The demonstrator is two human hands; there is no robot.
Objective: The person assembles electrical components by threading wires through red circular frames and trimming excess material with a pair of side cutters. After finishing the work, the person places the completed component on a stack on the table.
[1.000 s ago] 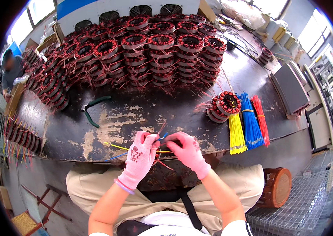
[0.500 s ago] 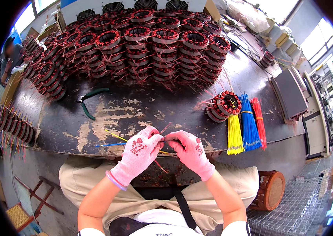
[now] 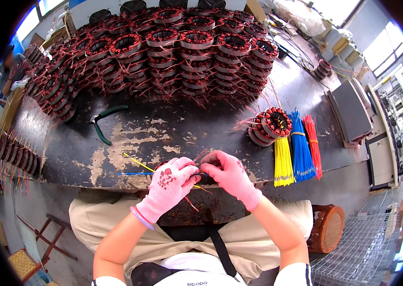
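Both my hands wear pink gloves and meet near the table's front edge. My left hand (image 3: 172,181) is closed on thin wires, and a yellow wire (image 3: 137,162) and a blue wire (image 3: 134,174) stick out to its left. Behind its knuckles shows a small red part of a stator, a wire-wound ring; the rest is hidden. My right hand (image 3: 232,178) pinches at the wires close to the left fingertips. Thin reddish wire ends (image 3: 202,154) rise between the hands, and others hang below. Which wire each fingertip grips is hard to make out.
Stacked stators (image 3: 163,62) fill the back of the table (image 3: 163,119). Green-handled pliers (image 3: 100,125) lie at left. Some stators (image 3: 270,125) stand at right by yellow (image 3: 283,162), blue (image 3: 301,148) and red wire bundles (image 3: 312,148). More stators (image 3: 18,152) sit far left; a person (image 3: 11,71) is behind.
My right hand has turned and lifted slightly, its fingertips shifting up from the left ones. The left hand has moved a little down, and the wires beside it have shifted slightly.
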